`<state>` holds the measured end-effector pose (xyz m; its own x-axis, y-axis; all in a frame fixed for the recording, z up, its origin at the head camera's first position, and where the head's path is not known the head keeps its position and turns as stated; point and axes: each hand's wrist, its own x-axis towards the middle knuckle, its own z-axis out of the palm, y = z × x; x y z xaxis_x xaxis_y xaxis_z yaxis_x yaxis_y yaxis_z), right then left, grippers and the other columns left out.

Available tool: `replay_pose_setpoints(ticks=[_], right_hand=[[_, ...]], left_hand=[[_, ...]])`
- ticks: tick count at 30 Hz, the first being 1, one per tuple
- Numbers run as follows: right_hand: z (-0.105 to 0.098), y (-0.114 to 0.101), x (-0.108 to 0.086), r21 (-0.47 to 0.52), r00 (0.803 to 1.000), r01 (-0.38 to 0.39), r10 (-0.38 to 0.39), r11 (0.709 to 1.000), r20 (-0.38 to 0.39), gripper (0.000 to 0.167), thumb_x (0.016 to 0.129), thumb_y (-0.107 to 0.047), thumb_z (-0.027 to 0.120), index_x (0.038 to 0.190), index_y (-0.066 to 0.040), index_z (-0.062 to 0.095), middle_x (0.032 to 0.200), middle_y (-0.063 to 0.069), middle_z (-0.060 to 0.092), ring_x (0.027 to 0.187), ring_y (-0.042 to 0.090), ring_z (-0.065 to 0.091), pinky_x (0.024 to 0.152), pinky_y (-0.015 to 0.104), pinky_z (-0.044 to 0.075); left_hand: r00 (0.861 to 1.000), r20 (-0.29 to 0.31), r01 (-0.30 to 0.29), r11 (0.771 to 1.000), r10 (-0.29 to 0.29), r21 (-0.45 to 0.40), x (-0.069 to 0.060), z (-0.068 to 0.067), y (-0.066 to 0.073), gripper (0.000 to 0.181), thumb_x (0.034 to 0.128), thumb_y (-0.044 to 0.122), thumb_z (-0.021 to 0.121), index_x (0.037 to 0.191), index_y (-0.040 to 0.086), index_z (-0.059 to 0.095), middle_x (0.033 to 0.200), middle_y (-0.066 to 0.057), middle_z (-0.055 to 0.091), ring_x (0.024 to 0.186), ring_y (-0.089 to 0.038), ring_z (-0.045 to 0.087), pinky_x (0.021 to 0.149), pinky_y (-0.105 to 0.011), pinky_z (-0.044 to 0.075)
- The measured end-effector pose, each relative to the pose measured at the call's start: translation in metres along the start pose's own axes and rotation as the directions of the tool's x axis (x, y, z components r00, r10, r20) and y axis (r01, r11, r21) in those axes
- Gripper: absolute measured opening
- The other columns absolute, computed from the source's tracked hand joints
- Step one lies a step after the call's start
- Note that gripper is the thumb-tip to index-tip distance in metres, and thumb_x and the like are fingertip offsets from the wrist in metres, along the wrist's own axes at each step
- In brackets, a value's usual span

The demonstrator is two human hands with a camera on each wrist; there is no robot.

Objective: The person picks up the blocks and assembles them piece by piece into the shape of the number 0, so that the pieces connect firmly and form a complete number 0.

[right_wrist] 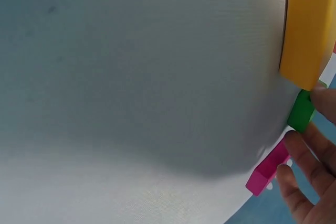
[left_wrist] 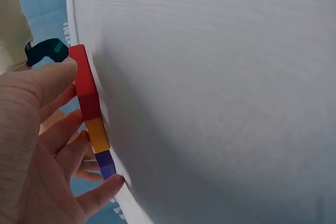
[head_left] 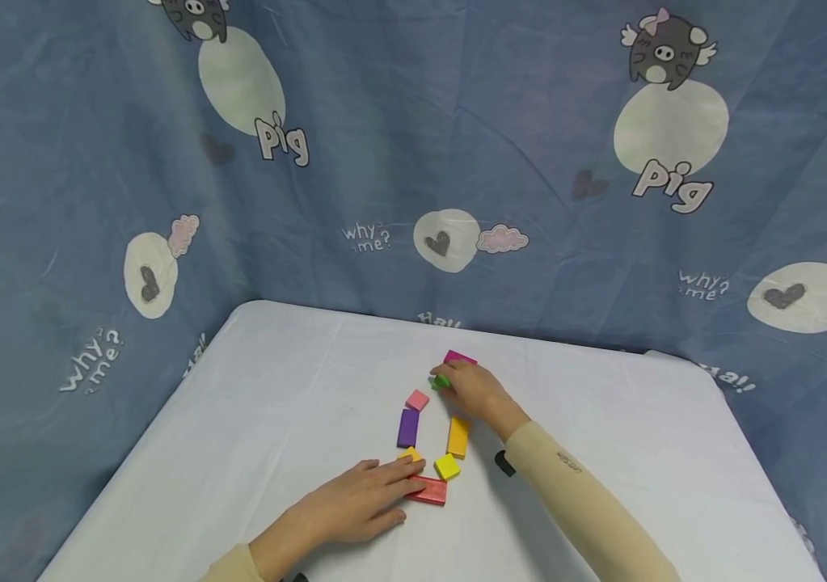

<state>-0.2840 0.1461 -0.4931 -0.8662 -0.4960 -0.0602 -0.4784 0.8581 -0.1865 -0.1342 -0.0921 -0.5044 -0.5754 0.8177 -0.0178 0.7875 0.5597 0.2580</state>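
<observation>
Wooden-looking blocks lie in an open ring on the white table. My right hand (head_left: 478,392) pinches a green block (right_wrist: 301,110) between thumb and fingers at the ring's far end, beside a magenta block (head_left: 461,356). With fingers spread and fairly straight, my left hand (head_left: 351,501) rests on the near side, touching a red block (head_left: 430,491) and partly covering a small orange block (left_wrist: 97,135). A purple block (head_left: 407,428) and a pink block (head_left: 417,400) continue up the left side. On the right are a yellow block (head_left: 447,466) and a longer amber block (head_left: 458,437).
The white tabletop (head_left: 297,388) spreads out around the blocks. Behind it hangs a blue curtain (head_left: 384,162) printed with pigs and words. A dark strap piece (head_left: 504,463) shows beside the right forearm.
</observation>
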Motion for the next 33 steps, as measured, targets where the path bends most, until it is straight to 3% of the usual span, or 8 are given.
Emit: replay_pose_setpoints(ticks=[7,17,22,33], right_hand=[[0.000,0.003,-0.004,0.033,0.999,-0.013,0.012,0.999,0.035,0.037,0.094,-0.025,0.067,0.129,-0.018,0.063,0.136,0.009,0.055,0.123,0.027,0.054,0.104,0.047,0.041],[-0.004,0.007,-0.014,0.110,0.998,-0.051,0.047,0.993,0.045,0.036,0.092,-0.025,0.070,0.126,-0.015,0.065,0.123,0.008,0.062,0.111,0.025,0.059,0.101,0.046,0.044],[-0.003,0.013,-0.020,0.112,0.999,-0.027,0.025,0.993,0.019,0.032,0.093,-0.025,0.068,0.124,-0.015,0.067,0.123,0.006,0.063,0.112,0.024,0.059,0.101,0.045,0.044],[-0.003,0.020,-0.028,0.102,0.999,-0.033,0.034,0.994,-0.011,0.025,0.093,-0.026,0.068,0.114,-0.014,0.072,0.090,-0.004,0.066,0.078,0.011,0.057,0.080,0.032,0.052]], left_hand=[[1.000,0.005,0.006,1.000,-0.006,-0.003,0.000,0.000,0.000,0.050,0.1003,0.038,0.053,0.147,0.020,0.047,0.156,0.003,0.033,0.141,-0.013,0.033,0.101,-0.053,0.041],[1.000,0.013,0.023,1.000,-0.023,-0.018,0.001,0.001,-0.001,0.050,0.1001,0.038,0.053,0.147,0.021,0.046,0.156,0.004,0.033,0.141,-0.012,0.033,0.102,-0.053,0.040],[1.000,0.006,0.017,1.000,-0.017,-0.016,0.001,0.001,0.000,0.050,0.1003,0.038,0.053,0.147,0.021,0.047,0.156,0.004,0.033,0.140,-0.012,0.033,0.102,-0.053,0.040],[1.000,0.002,0.021,1.000,-0.021,-0.020,0.000,0.000,0.001,0.049,0.1004,0.037,0.053,0.147,0.020,0.047,0.156,0.003,0.034,0.140,-0.013,0.034,0.102,-0.053,0.040]])
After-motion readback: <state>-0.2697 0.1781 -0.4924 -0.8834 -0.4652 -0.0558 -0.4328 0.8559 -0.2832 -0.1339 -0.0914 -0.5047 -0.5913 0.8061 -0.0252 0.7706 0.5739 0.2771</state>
